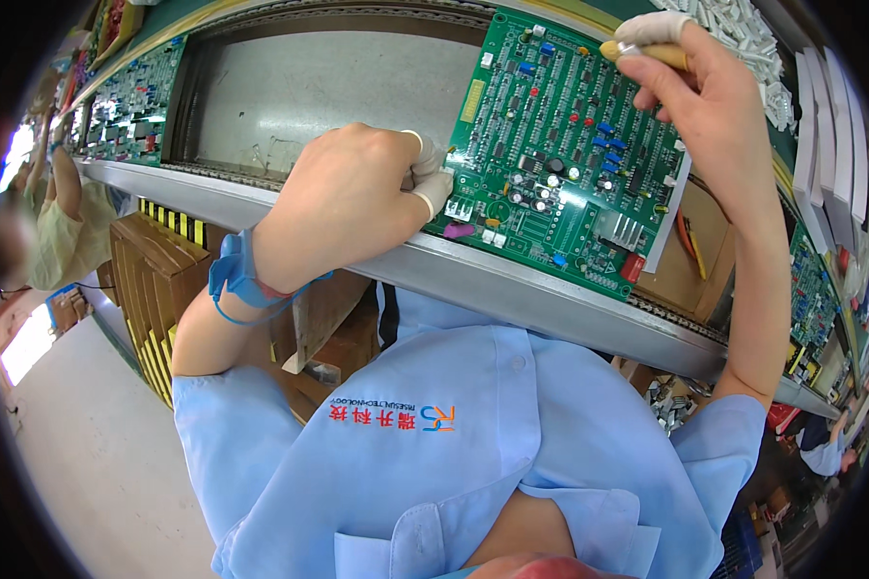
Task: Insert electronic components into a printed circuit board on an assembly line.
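Note:
A large green circuit board, filled with small components, lies across the metal rails of the line in front of me. My left hand is closed at the board's left edge, thumb and fingers curled there in white finger cots. A blue wrist strap is around that wrist. Above the board's far right corner, my right hand grips a small brush with a wooden handle and a metal collar. The brush's tan tip points left, apart from the board. A white finger cot covers one finger of this hand.
The metal rail runs along the near side. More circuit boards stand at the far left and right. Brown dividers with yellow edges stand lower left. Pliers lie right of the board. Other people work at both sides.

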`<action>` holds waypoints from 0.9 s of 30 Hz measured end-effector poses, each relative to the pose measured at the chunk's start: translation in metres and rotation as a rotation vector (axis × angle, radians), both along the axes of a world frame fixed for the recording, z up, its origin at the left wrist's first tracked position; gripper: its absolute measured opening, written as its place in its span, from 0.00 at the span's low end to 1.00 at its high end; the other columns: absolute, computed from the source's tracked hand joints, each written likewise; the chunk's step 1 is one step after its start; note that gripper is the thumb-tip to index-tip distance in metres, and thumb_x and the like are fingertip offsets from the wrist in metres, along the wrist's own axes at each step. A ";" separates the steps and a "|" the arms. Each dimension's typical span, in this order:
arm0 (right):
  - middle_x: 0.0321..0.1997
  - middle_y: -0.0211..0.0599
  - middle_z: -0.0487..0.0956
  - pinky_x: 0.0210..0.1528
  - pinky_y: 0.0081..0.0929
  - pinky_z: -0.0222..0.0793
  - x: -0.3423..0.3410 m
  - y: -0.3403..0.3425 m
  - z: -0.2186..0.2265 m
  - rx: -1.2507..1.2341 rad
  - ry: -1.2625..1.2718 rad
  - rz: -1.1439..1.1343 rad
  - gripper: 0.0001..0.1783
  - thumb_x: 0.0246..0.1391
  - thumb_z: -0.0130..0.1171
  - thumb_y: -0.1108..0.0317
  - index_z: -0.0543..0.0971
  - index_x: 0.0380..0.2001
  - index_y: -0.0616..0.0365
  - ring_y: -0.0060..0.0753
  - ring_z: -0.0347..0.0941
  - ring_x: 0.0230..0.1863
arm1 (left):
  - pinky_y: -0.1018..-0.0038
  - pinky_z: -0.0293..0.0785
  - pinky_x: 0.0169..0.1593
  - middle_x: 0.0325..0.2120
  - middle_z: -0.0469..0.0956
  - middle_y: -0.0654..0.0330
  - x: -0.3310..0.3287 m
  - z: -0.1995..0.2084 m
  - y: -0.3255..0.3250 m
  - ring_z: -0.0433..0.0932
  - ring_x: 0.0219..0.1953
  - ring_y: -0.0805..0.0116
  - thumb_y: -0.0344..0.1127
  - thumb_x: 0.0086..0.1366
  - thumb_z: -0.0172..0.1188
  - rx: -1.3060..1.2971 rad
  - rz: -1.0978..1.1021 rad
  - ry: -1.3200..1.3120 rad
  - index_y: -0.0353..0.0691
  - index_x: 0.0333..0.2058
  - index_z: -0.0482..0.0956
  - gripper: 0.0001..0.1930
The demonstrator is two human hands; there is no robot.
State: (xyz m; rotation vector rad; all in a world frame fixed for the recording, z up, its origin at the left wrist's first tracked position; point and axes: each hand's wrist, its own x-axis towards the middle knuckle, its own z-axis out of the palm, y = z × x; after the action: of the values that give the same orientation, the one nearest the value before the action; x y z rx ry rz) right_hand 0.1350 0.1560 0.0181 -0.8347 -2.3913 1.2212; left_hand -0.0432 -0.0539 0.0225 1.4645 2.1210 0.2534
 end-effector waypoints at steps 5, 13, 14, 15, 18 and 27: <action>0.32 0.26 0.78 0.34 0.17 0.64 -0.007 0.003 -0.008 0.304 0.001 0.094 0.10 0.53 0.62 0.70 0.83 0.40 0.58 0.17 0.69 0.29 | 0.60 0.70 0.27 0.16 0.76 0.48 0.001 0.007 0.002 0.76 0.20 0.51 0.41 0.61 0.60 -0.045 -0.111 0.078 0.32 0.24 0.80 0.16; 0.33 0.30 0.80 0.35 0.33 0.72 -0.037 -0.001 -0.021 0.789 -0.114 0.097 0.07 0.54 0.59 0.64 0.83 0.34 0.48 0.40 0.78 0.35 | 0.62 0.67 0.25 0.17 0.74 0.45 -0.024 0.001 0.005 0.70 0.17 0.50 0.42 0.64 0.59 0.042 0.072 -0.052 0.31 0.30 0.82 0.16; 0.33 0.30 0.80 0.35 0.33 0.72 -0.041 -0.003 -0.021 0.794 -0.115 0.104 0.07 0.54 0.59 0.64 0.83 0.34 0.48 0.40 0.78 0.35 | 0.62 0.66 0.24 0.16 0.73 0.45 -0.025 -0.002 0.004 0.68 0.16 0.51 0.43 0.64 0.60 0.053 0.063 -0.056 0.31 0.31 0.82 0.16; 0.33 0.30 0.80 0.35 0.34 0.72 -0.044 -0.005 -0.021 0.807 -0.165 0.107 0.06 0.53 0.59 0.64 0.83 0.34 0.49 0.39 0.78 0.35 | 0.62 0.66 0.24 0.16 0.73 0.45 -0.026 -0.006 0.003 0.68 0.16 0.51 0.43 0.64 0.60 0.057 0.068 -0.061 0.31 0.31 0.82 0.16; 0.33 0.29 0.80 0.34 0.35 0.72 -0.047 -0.006 -0.024 0.831 -0.205 0.105 0.06 0.52 0.60 0.64 0.82 0.33 0.49 0.39 0.78 0.35 | 0.63 0.64 0.23 0.15 0.70 0.45 -0.025 -0.013 -0.001 0.67 0.15 0.52 0.43 0.64 0.60 0.124 -0.020 -0.023 0.32 0.33 0.83 0.16; 0.26 0.30 0.77 0.29 0.32 0.73 -0.048 -0.011 -0.028 0.991 -0.111 0.073 0.04 0.47 0.58 0.71 0.80 0.28 0.51 0.32 0.77 0.33 | 0.61 0.64 0.23 0.14 0.71 0.45 -0.024 -0.015 0.005 0.68 0.15 0.49 0.41 0.63 0.61 0.153 -0.049 -0.158 0.34 0.34 0.83 0.14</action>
State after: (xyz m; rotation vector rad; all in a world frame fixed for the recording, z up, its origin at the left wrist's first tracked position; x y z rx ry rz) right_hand 0.0870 0.1455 -0.0096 -0.4759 -2.6472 -0.0890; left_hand -0.0669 -0.0488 0.0074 1.5267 1.9737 0.5055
